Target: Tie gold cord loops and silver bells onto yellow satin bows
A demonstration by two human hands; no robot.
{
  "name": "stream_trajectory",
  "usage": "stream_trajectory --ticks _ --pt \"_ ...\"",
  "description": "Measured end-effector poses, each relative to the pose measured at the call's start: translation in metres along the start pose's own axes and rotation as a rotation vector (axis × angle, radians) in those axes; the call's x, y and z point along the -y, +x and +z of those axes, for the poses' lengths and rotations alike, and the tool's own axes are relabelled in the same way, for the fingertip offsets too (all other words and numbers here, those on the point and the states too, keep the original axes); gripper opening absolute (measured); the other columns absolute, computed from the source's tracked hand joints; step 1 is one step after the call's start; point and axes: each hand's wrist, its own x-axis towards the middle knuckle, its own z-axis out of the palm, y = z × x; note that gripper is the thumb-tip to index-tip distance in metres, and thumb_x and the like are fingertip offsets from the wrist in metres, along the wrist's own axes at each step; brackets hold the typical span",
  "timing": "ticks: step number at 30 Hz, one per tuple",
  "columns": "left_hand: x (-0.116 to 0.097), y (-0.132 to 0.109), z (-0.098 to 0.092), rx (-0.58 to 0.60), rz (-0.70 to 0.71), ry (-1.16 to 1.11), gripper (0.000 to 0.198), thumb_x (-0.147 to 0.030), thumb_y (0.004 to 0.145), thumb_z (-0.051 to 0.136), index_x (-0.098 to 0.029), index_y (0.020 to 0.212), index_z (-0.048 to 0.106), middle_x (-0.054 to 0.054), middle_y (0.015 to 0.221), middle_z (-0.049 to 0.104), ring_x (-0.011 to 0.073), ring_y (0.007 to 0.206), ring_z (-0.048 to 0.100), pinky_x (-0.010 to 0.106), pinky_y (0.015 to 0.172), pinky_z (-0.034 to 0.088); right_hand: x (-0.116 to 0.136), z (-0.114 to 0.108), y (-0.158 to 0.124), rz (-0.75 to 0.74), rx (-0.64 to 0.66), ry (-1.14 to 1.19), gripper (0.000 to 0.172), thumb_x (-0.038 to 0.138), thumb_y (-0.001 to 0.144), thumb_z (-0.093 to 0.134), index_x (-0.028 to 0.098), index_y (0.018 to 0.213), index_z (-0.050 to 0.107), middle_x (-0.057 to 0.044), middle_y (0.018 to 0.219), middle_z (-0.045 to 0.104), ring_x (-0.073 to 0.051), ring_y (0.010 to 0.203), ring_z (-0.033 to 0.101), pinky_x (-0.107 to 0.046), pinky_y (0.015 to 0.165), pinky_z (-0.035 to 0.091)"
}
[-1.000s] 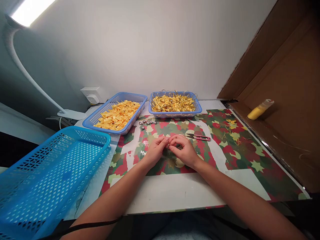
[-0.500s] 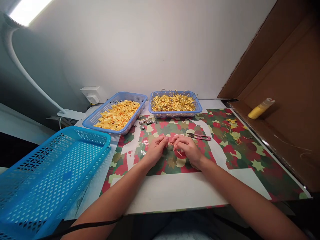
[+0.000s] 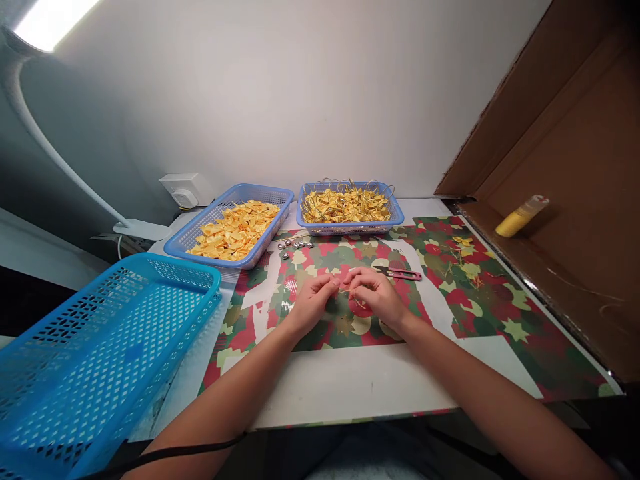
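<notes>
Over the middle of the camouflage-patterned mat, my left hand and my right hand are close together, fingertips almost meeting. A thin pale yellow cord runs between them, pinched at the left fingertips and held in the right fingers, with a short tail hanging below the right hand. Whatever else the fingertips hide is too small to make out. Just beyond my right hand lies a pair of pink-handled thread snips. Several small silver bells lie on the mat past my left hand.
Two blue baskets hold yellow bows: the left basket and the rear basket, whose bows have golden cords. A turquoise basket stands at left under a lamp. Yellow scraps and a yellow thread spool are at right.
Both hands stay in nearly the same place. The right fingers have shifted slightly around the cord, and the cord's visible tail has changed shape.
</notes>
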Motion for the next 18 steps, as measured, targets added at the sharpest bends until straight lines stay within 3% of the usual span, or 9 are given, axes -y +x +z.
stream_trajectory --ticks 5,8,13,18 --pt "-0.013 -0.01 0.002 0.158 0.067 0.013 0.028 -0.045 0.086 0.053 -0.018 0.08 0.058 0.001 0.075 0.058 0.0159 0.073 0.052 0.027 0.071 0.04 0.013 -0.009 -0.007 -0.24 -0.033 -0.245 0.013 0.02 0.072 0.059 0.022 0.06 0.064 -0.004 0.095 0.065 -0.024 0.1 0.049 -0.042 0.094 0.035" --pt "-0.018 -0.014 0.005 0.212 0.078 0.081 0.027 -0.043 0.089 0.052 -0.018 0.081 0.058 0.001 0.075 0.059 0.0155 0.071 0.052 0.027 0.069 0.04 0.017 -0.012 -0.01 -0.4 -0.036 -0.402 0.016 0.019 0.075 0.056 0.022 0.062 0.064 -0.003 0.097 0.065 -0.024 0.1 0.048 -0.043 0.09 0.036" --pt "-0.013 -0.012 0.006 0.08 0.076 0.137 0.04 -0.046 0.093 0.044 -0.019 0.064 0.042 -0.004 0.061 0.038 0.012 0.059 0.034 0.025 0.057 0.03 0.015 -0.013 -0.011 -0.3 0.036 -0.325 0.015 0.019 0.079 0.053 0.02 0.066 0.06 -0.003 0.099 0.064 -0.023 0.1 0.048 -0.042 0.091 0.037" --pt "-0.008 -0.008 0.005 0.01 0.086 0.139 0.04 -0.045 0.094 0.042 -0.019 0.064 0.041 -0.004 0.062 0.037 0.0122 0.059 0.033 0.025 0.059 0.031 0.009 -0.014 -0.009 -0.176 0.173 -0.128 0.021 0.022 0.082 0.044 0.021 0.072 0.062 -0.004 0.1 0.062 -0.022 0.103 0.047 -0.04 0.094 0.037"
